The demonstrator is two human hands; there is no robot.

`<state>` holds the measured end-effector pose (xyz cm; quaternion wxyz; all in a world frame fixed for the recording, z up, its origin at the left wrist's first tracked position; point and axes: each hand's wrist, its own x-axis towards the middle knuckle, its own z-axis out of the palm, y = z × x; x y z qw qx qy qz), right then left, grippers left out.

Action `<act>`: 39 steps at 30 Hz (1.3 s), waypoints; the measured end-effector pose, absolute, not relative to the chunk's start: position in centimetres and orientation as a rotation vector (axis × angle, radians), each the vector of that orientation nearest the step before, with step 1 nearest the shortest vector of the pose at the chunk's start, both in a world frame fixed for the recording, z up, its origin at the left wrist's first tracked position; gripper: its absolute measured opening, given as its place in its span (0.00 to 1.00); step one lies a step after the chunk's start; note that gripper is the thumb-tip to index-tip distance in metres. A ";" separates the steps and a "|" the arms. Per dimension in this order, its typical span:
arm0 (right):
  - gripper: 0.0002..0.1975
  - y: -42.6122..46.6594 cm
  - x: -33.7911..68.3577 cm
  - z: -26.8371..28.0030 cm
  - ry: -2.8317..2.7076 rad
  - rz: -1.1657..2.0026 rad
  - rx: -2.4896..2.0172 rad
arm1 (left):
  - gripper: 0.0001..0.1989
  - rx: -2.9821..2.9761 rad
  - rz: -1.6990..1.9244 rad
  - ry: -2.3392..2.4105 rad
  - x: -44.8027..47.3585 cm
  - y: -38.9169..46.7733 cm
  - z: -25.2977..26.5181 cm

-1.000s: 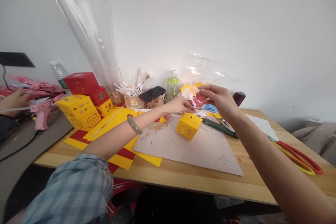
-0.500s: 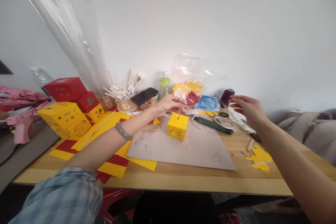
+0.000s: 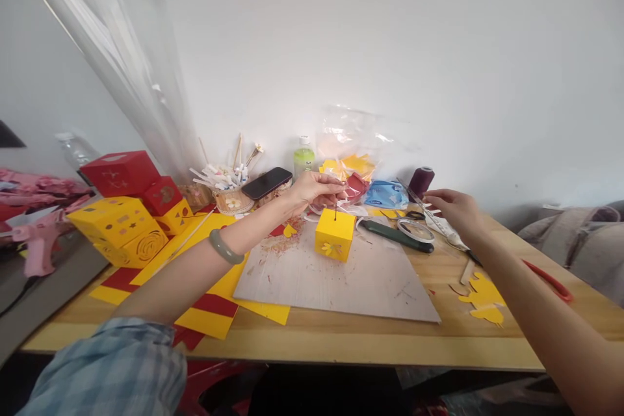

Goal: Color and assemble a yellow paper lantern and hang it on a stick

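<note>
A small yellow paper box (image 3: 334, 234) with a flower-shaped cut-out is over the grey board (image 3: 273, 286); whether it rests there or hangs just above, I cannot tell. From the middle of its top rises a dark thread (image 3: 335, 210). My left hand (image 3: 319, 190), with a green bangle on the wrist, is closed in a pinch on this thread above the box. Off to the right, my right hand (image 3: 451, 208) has its fingertips together in front of the dark purple thread spool (image 3: 421, 182). Anything between those fingertips is too fine to make out.
Red and yellow cut-out boxes (image 3: 121, 172) are stacked at left beside a pink glue gun (image 3: 39, 244). Along the wall stand a phone (image 3: 267, 182), a green bottle (image 3: 304, 159) and a blue packet (image 3: 387, 195). Scissors (image 3: 415, 215), a green-handled tool (image 3: 390, 234) and yellow scraps (image 3: 482, 299) lie at right.
The yellow box has turned slightly and shifted a little to the right. My right hand's fingers have drawn closer together and moved slightly left and down. My left hand keeps its pinch.
</note>
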<state>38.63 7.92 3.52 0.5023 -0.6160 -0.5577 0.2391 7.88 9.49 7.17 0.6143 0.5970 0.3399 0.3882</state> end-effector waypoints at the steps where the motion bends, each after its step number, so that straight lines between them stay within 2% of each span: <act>1: 0.11 7.7 37.4 3.7 -1.383 0.593 -1.512 | 0.06 1.384 0.895 0.789 7.9 9.5 7.1; 3: 0.08 7.0 34.5 4.5 -1.474 0.633 -1.493 | 0.06 1.404 0.895 0.801 8.0 9.5 7.0; 6: 0.09 5.6 30.0 6.3 -1.636 0.748 -1.358 | 0.07 1.433 0.889 0.812 8.3 9.2 6.9; 10: 0.16 4.6 25.9 8.0 -1.780 0.956 -1.161 | 0.07 1.456 0.873 0.792 8.3 8.8 7.1; 14: 0.25 5.1 24.4 8.1 -1.757 1.008 -1.062 | 0.08 1.452 0.875 0.771 8.0 8.6 7.4; 21: 0.14 6.9 24.1 6.9 -1.638 0.992 -0.986 | 0.06 1.416 0.892 0.726 7.5 8.4 7.5; 29: 0.17 7.6 24.4 6.6 -1.484 1.196 -1.026 | 0.07 1.437 0.834 0.709 6.7 8.9 6.4; 39: 0.16 8.0 24.0 6.8 -1.393 1.253 -1.061 | 0.06 1.486 0.847 0.734 6.6 9.3 5.8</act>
